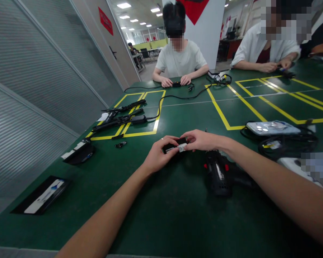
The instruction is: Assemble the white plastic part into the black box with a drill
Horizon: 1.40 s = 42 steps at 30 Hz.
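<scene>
Both my hands meet over the middle of the green table (177, 215) around a small black block with a white label (176, 146). My left hand (160, 156) grips its left end from below, with a ring on one finger. My right hand (200, 140) pinches its right end with thumb and fingers. Just to the right, under my right forearm, a black power tool with red buttons (218, 173) lies on the table.
Black cables and parts (118, 118) lie in a yellow-taped box at left. A phone (271, 128) rests on coiled black cable at right. A black tray (41, 196) sits near the left edge. Two other people work across the table with small black parts.
</scene>
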### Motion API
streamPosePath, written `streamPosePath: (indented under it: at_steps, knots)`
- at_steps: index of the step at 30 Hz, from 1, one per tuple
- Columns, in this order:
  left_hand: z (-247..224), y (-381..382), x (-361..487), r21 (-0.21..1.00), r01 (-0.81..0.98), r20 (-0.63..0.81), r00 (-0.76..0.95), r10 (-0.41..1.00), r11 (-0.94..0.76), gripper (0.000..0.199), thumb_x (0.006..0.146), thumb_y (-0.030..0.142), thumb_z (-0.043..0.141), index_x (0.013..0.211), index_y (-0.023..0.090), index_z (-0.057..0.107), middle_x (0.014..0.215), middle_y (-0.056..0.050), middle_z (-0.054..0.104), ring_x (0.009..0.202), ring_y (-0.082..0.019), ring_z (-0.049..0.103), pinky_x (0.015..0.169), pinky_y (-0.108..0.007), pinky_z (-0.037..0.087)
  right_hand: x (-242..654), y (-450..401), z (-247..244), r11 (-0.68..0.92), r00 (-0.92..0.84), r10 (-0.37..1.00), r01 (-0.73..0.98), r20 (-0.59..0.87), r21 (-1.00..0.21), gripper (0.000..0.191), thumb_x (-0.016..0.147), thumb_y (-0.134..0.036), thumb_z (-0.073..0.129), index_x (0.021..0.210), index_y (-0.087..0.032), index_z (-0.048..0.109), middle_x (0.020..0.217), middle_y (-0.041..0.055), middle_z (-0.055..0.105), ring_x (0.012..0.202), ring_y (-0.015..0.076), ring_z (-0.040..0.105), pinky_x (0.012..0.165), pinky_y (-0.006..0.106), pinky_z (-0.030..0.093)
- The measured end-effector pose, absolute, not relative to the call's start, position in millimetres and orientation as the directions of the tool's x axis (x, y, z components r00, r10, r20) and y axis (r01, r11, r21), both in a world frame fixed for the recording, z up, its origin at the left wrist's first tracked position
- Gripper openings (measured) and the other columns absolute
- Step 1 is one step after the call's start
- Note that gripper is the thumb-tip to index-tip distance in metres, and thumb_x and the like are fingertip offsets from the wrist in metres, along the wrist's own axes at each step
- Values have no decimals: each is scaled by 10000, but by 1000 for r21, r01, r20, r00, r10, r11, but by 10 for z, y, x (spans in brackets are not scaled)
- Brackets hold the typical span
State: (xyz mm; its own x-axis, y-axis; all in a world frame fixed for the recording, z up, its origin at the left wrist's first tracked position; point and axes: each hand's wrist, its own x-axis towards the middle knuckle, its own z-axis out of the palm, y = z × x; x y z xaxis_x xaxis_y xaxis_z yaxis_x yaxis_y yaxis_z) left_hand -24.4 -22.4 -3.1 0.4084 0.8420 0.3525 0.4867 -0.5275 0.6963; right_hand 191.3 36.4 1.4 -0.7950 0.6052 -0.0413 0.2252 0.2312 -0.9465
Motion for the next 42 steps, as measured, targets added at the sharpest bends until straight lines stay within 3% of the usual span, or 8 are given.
streamPosePath:
  at_steps: [4, 8, 12, 17, 29, 34, 39, 42]
  knots:
    - [-62, -217, -245, 718, 497, 359, 335, 871, -487, 167, 841, 278, 529, 956, 178, 597, 1118, -73, 589, 1017, -181, 570, 891, -365, 466, 1896, 389, -2, 151, -764, 640, 226, -79, -962, 240, 1026, 52, 595, 1235, 32, 478, 805, 82, 526, 662, 218, 558, 469, 169, 489]
    - [-102, -231, -208, 599, 589, 469, 291, 834, -542, 226, 838, 266, 539, 1045, 191, 589, 1112, -64, 599, 1043, -174, 556, 944, -371, 440, 1898, 400, -1, 130, -717, 688, 273, -112, -953, 157, 1026, 52, 591, 1154, 10, 509, 778, 84, 527, 609, 226, 560, 452, 177, 475]
    - [-113, -244, -226, 477, 622, 516, 375, 770, -622, 222, 845, 272, 532, 1049, 220, 605, 1164, -61, 586, 1097, -193, 535, 974, -404, 425, 1894, 366, 52, 125, -699, 705, 285, -117, -950, 132, 1013, 72, 580, 1113, 2, 530, 768, 73, 524, 612, 214, 555, 439, 168, 480]
    - [-102, -248, -261, 365, 619, 499, 500, 708, -695, 454, 784, 326, 621, 1214, 234, 508, 1227, -73, 556, 1165, -223, 491, 1017, -447, 388, 1892, 321, 125, 74, -675, 724, 282, -143, -957, 117, 1016, 97, 523, 1095, 11, 531, 788, 80, 524, 635, 221, 556, 438, 178, 498]
    - [38, -320, -248, 351, 636, 623, 389, 679, -687, 291, 824, 227, 562, 1114, 207, 554, 1173, -56, 583, 1090, -176, 549, 952, -359, 462, 1916, 387, 63, 98, -684, 716, 296, -139, -950, 85, 1010, 64, 553, 1051, -10, 563, 764, 71, 524, 592, 225, 557, 415, 176, 474]
    - [316, -109, -823, 342, 858, 698, 43, 715, -384, 386, 813, 308, 583, 1184, 228, 513, 1080, -13, 617, 918, -148, 606, 867, -341, 499, 1935, 396, 60, 76, -651, 744, 306, -151, -949, 124, 982, 83, 565, 1072, -2, 563, 796, 77, 525, 633, 205, 552, 426, 157, 468]
    - [265, -60, -1666, 237, 972, 550, -137, 824, 3, 264, 784, 394, 571, 1003, 251, 606, 1085, 31, 628, 789, -108, 606, 808, -302, 495, 1898, 442, -55, 79, -663, 741, 241, -104, -967, 160, 959, 46, 609, 1095, 2, 537, 777, 84, 524, 643, 225, 550, 403, 160, 470]
    - [116, -173, -1945, 177, 976, 441, -196, 876, 129, 259, 720, 424, 613, 890, 232, 648, 776, 14, 676, 680, -164, 603, 700, -317, 493, 1879, 446, -55, 86, -647, 755, 265, -110, -960, 140, 960, 38, 627, 1074, 0, 554, 779, 82, 524, 651, 238, 555, 392, 161, 468]
